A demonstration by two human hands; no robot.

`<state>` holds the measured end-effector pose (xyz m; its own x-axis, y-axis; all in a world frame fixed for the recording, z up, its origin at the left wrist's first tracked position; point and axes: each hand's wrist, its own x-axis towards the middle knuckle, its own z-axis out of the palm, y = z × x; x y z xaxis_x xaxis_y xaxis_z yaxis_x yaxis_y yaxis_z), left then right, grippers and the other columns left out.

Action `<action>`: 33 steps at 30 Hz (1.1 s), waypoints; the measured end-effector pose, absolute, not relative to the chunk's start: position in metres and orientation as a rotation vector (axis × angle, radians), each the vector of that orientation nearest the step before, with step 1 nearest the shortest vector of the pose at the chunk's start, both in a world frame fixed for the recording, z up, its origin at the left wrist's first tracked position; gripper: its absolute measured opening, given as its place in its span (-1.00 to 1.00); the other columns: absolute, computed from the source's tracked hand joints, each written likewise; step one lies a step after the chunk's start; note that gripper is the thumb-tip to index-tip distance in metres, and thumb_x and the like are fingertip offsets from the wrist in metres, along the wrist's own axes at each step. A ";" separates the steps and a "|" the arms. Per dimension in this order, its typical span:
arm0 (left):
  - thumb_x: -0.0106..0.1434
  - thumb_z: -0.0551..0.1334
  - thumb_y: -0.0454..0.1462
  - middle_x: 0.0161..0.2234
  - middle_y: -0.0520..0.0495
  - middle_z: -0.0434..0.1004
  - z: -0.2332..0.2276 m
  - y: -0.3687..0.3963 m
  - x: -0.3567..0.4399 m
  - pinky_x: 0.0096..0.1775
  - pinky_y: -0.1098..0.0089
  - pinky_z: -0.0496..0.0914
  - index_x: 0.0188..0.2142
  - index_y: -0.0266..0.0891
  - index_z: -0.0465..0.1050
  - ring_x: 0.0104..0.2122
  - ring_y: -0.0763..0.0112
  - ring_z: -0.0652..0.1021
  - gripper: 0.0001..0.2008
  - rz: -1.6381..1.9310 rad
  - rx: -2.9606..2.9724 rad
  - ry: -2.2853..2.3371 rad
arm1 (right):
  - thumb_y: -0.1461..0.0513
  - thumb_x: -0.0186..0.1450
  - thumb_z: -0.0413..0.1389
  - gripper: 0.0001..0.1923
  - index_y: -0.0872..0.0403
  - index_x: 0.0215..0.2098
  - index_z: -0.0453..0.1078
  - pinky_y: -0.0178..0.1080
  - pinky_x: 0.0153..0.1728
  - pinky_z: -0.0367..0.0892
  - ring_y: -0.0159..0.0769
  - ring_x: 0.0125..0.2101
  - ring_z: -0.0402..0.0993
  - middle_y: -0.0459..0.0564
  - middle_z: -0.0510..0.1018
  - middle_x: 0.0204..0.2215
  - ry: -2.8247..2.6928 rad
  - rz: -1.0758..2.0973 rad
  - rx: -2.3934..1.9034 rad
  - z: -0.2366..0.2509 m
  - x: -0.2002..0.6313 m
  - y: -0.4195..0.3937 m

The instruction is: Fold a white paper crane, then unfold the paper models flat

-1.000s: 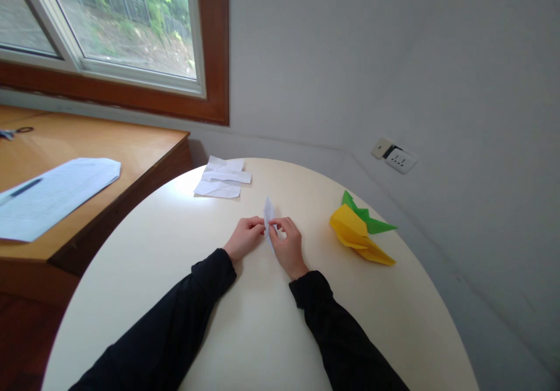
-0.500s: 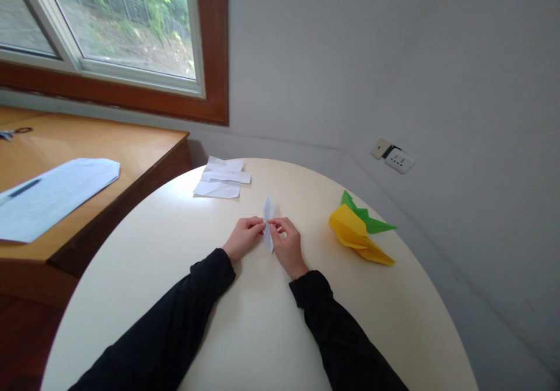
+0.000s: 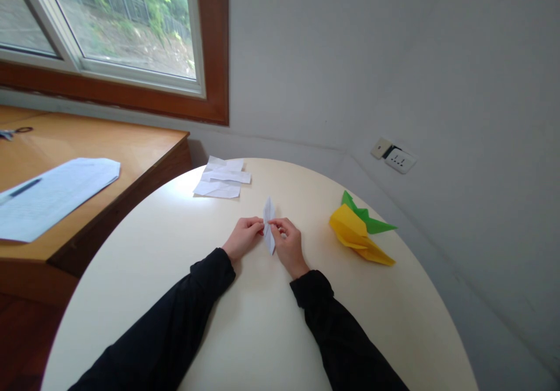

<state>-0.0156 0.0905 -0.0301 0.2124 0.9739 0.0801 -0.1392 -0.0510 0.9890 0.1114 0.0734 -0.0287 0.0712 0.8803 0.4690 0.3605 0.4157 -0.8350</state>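
A small folded white paper (image 3: 269,210), long and narrow with pointed ends, is held between my hands over the middle of the round table (image 3: 262,332). My left hand (image 3: 245,236) pinches its left edge near the middle. From the other side my right hand (image 3: 287,245) grips the paper with thumb and forefinger. Part of the paper's middle is covered by my fingers. To the right of my right hand lie a folded yellow paper shape (image 3: 354,227) and, touching it, a folded green paper shape (image 3: 371,222).
White paper pieces (image 3: 223,187) lie near the table's far edge. At left, a wooden desk (image 3: 144,140) carries a stack of paper sheets (image 3: 74,192), a pen (image 3: 26,187) and scissors (image 3: 17,131). A wall with a socket (image 3: 400,160) stands behind the table.
My left hand's fingertips have drawn slightly left from the paper's centre, and the right hand has shifted very slightly. The paper stays between both hands.
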 end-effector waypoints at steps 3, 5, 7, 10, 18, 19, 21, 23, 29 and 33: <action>-0.02 0.12 -0.28 -0.59 0.01 0.36 -0.029 0.090 -0.015 -0.37 0.44 0.25 -0.60 -0.30 0.42 -0.50 0.45 0.34 -0.84 1.145 1.259 0.914 | 0.26 0.15 0.00 -0.84 0.09 -0.42 0.42 -0.29 -0.44 0.32 -0.32 -0.43 0.42 -0.03 0.50 -0.46 -1.507 0.570 -1.150 -0.029 0.111 0.074; -0.04 0.11 -0.29 -0.58 0.00 0.39 -0.029 0.090 -0.015 -0.35 0.42 0.26 -0.57 -0.31 0.45 -0.49 0.43 0.36 -0.84 1.133 1.265 0.921 | 0.26 0.15 0.00 -0.84 0.09 -0.43 0.42 -0.29 -0.44 0.32 -0.32 -0.43 0.42 -0.04 0.50 -0.46 -1.504 0.573 -1.150 -0.030 0.111 0.074; -0.05 0.12 -0.28 -0.57 -0.01 0.40 -0.029 0.091 -0.015 -0.34 0.42 0.26 -0.55 -0.31 0.46 -0.48 0.42 0.37 -0.83 1.123 1.263 0.927 | 0.26 0.15 0.00 -0.85 0.09 -0.43 0.42 -0.29 -0.44 0.32 -0.32 -0.43 0.42 -0.04 0.50 -0.45 -1.502 0.577 -1.151 -0.030 0.111 0.074; -0.05 0.13 -0.25 -0.57 -0.01 0.39 -0.028 0.090 -0.015 -0.36 0.42 0.25 -0.57 -0.31 0.45 -0.49 0.43 0.35 -0.83 1.128 1.233 0.924 | 0.26 0.15 0.01 -0.85 0.08 -0.42 0.42 -0.29 -0.44 0.32 -0.32 -0.43 0.42 -0.05 0.50 -0.46 -1.496 0.581 -1.147 -0.030 0.111 0.074; -0.01 0.15 -0.24 -0.60 0.03 0.34 -0.028 0.090 -0.015 -0.41 0.45 0.21 -0.62 -0.31 0.39 -0.54 0.50 0.31 -0.82 1.151 1.175 0.894 | 0.25 0.15 0.03 -0.87 0.09 -0.35 0.39 -0.29 -0.45 0.31 -0.33 -0.42 0.37 -0.03 0.45 -0.42 -1.548 0.572 -1.157 -0.033 0.110 0.074; 0.00 0.16 -0.24 -0.59 0.03 0.35 -0.029 0.090 -0.015 -0.40 0.45 0.22 -0.60 -0.31 0.40 -0.53 0.50 0.32 -0.83 1.150 1.163 0.885 | 0.25 0.14 0.05 -0.87 0.09 -0.34 0.38 -0.29 -0.44 0.32 -0.32 -0.41 0.37 -0.04 0.44 -0.41 -1.560 0.562 -1.153 -0.033 0.110 0.074; -0.01 0.18 -0.24 -0.60 0.05 0.34 -0.028 0.089 -0.014 -0.40 0.45 0.22 -0.61 -0.31 0.38 -0.54 0.51 0.32 -0.83 1.156 1.128 0.864 | 0.24 0.12 0.09 -0.85 0.08 -0.31 0.36 -0.29 -0.43 0.32 -0.31 -0.37 0.37 -0.03 0.43 -0.38 -1.584 0.546 -1.146 -0.033 0.109 0.073; -0.02 0.19 -0.23 -0.63 0.08 0.29 -0.027 0.089 -0.014 -0.43 0.46 0.20 -0.65 -0.30 0.33 -0.56 0.53 0.29 -0.81 1.164 1.100 0.849 | 0.25 0.09 0.12 -0.81 0.07 -0.29 0.34 -0.29 -0.42 0.32 -0.31 -0.35 0.38 -0.02 0.43 -0.34 -1.601 0.545 -1.148 -0.033 0.108 0.073; -0.03 0.21 -0.22 -0.62 0.07 0.30 -0.026 0.088 -0.013 -0.43 0.45 0.20 -0.64 -0.31 0.33 -0.56 0.53 0.29 -0.81 1.162 1.094 0.838 | 0.28 0.10 0.10 -0.79 0.08 -0.26 0.30 -0.31 -0.42 0.32 -0.32 -0.33 0.37 -0.01 0.41 -0.30 -1.611 0.574 -1.165 -0.034 0.107 0.073; -0.01 0.20 -0.22 -0.59 0.03 0.35 -0.028 0.090 -0.014 -0.39 0.44 0.22 -0.62 -0.32 0.37 -0.53 0.50 0.32 -0.81 1.168 1.137 0.866 | 0.28 0.12 0.08 -0.83 0.08 -0.27 0.29 -0.30 -0.38 0.32 -0.32 -0.32 0.37 -0.02 0.41 -0.31 -1.617 0.568 -1.168 -0.034 0.108 0.073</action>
